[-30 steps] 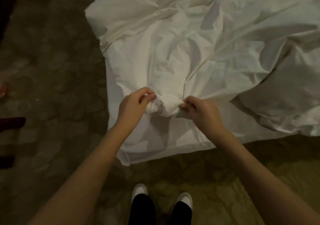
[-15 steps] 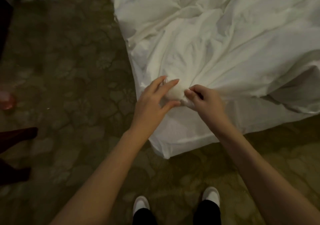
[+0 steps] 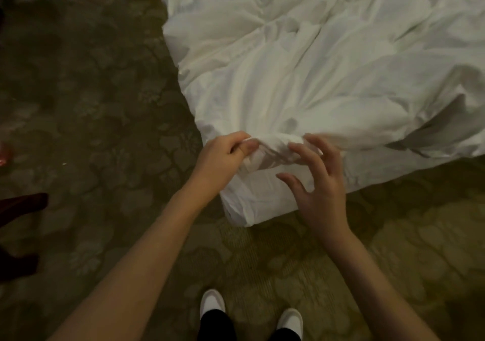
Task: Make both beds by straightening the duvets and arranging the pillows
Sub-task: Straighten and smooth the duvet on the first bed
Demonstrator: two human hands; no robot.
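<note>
The white duvet (image 3: 328,78) lies rumpled over the bed, filling the view from 12 to 3 o'clock, with its near corner bunched at the bed's corner, just at centre. The left hand (image 3: 220,157) pinches that bunched fabric between thumb and curled fingers. The right hand (image 3: 320,183) is spread, fingers apart, hovering just beside the bunch at its 3 o'clock side (whether the fingertips touch cloth, I cannot tell). The step in hand looks like finding and gripping the duvet's corner for straightening. Next, the right hand likely needs its own hold further along the edge, so both can pull the cover taut toward the patterned carpet (image 3: 91,131) side at 6 o'clock.
</note>
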